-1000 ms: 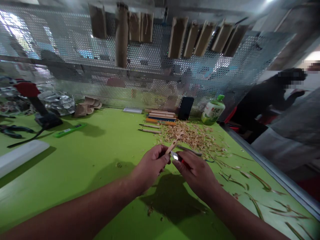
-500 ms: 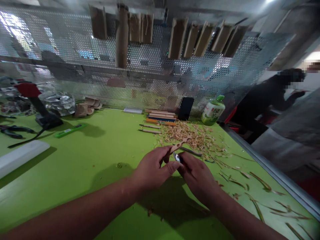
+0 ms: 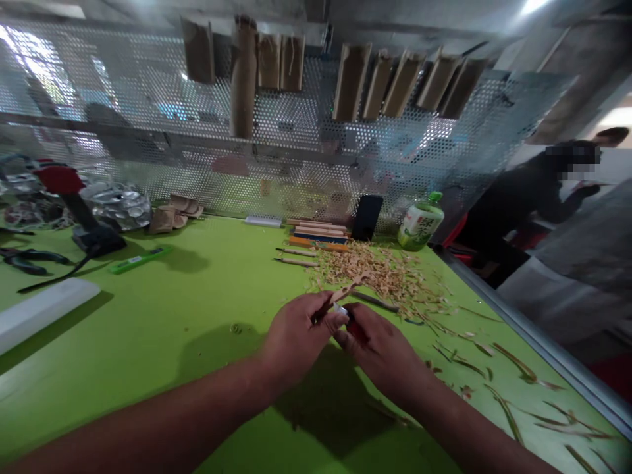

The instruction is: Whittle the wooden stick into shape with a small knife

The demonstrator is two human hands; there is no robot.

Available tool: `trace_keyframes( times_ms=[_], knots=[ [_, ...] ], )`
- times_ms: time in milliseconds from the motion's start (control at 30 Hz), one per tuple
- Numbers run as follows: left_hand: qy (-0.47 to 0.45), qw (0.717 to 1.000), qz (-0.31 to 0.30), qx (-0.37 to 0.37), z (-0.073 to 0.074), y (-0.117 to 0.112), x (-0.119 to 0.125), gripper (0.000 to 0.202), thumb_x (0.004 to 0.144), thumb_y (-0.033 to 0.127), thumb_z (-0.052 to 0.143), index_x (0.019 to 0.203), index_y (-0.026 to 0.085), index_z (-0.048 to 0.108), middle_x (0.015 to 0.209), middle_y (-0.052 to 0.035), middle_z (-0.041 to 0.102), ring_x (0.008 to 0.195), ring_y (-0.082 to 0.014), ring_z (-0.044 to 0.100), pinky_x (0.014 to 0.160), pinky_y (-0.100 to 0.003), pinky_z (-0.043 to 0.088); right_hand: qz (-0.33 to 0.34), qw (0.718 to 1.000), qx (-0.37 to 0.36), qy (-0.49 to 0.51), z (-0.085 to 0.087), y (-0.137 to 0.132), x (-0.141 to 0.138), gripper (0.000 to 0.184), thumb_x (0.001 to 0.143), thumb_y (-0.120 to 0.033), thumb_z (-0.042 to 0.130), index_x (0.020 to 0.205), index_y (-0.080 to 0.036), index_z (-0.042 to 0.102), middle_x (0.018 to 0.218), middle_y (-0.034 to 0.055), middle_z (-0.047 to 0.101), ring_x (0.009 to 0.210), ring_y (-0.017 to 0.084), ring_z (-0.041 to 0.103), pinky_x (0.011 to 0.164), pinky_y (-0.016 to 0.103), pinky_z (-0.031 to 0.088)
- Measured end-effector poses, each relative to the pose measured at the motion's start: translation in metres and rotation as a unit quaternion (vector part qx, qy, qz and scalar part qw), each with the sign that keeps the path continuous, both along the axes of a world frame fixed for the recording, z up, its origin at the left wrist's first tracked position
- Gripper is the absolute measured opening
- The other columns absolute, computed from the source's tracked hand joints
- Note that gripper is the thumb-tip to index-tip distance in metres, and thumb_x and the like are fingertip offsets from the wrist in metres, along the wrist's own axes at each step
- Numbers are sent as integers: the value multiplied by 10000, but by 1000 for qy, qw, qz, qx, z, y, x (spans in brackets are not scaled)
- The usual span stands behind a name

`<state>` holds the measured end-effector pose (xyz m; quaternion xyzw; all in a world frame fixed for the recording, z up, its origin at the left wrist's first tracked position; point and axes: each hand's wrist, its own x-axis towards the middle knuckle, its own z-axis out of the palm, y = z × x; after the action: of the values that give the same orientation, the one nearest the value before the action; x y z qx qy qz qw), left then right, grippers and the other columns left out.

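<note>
- Over the green workbench (image 3: 148, 316), the left hand (image 3: 300, 339) and the right hand (image 3: 380, 352) work close together, the left thumb almost meeting the right fingers.
- The left hand is closed, its fingers curled around the lower end of a pale carved wooden piece (image 3: 345, 289). The piece now slants lower and further left than a moment ago, its upper end over the edge of the wood shavings (image 3: 380, 273).
- The right hand is also closed, gripping a red-handled utility knife (image 3: 357, 329). It sits slightly further left than before.
- Less of the knife's bright blade shows now, as the left thumb partly covers it, and its contact with the wood is hidden.
- A dark-handled gouge (image 3: 375, 301) lies just beyond the right hand, at the edge of the shavings, unmoved.
- Behind the pile, two carving tools (image 3: 296, 257) lie side by side, near a phone (image 3: 367, 217) and a plastic bottle (image 3: 421, 221).
- Beyond the bench at right, a person (image 3: 523, 197) in dark clothes stands behind a perforated metal panel (image 3: 494, 145).
</note>
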<state>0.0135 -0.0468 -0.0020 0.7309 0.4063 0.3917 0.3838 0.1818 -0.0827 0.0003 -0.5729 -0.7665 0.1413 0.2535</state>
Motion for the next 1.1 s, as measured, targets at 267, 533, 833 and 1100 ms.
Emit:
trace_keyframes(
  times_ms=[267, 533, 833, 1100],
  knots=[
    [10, 1000, 1, 25, 0, 4, -2, 388, 867, 521, 523, 968, 174, 666, 813, -20, 619, 746, -160, 536, 630, -245, 379, 28, 998, -32, 46, 0, 6, 6, 103, 878, -262, 481, 788, -212, 478, 677, -27, 518, 612, 126, 453, 544, 244, 319],
    [-29, 1000, -6, 2, -2, 5, -1, 396, 860, 525, 533, 871, 152, 663, 771, -15, 610, 706, -144, 529, 601, -232, 376, 26, 994, -23, 107, 1, 1, 1, 122, 877, -294, 486, 828, -198, 544, 672, -26, 524, 611, 125, 454, 544, 240, 335],
    [-67, 997, -17, -29, 1, 0, 1, 358, 867, 480, 548, 805, 145, 657, 744, -13, 598, 697, -134, 518, 612, -233, 383, -30, 999, 6, 41, -2, -4, -3, 117, 892, -298, 492, 894, -210, 569, 725, 0, 599, 636, 146, 509, 560, 257, 331],
    [-97, 994, -14, -58, 3, -3, 3, 317, 862, 439, 563, 773, 143, 636, 718, -2, 581, 692, -130, 506, 603, -227, 371, -35, 998, 50, -19, -6, -6, -2, 136, 910, -298, 465, 937, -216, 570, 788, 28, 645, 673, 172, 566, 579, 275, 345]
  ],
)
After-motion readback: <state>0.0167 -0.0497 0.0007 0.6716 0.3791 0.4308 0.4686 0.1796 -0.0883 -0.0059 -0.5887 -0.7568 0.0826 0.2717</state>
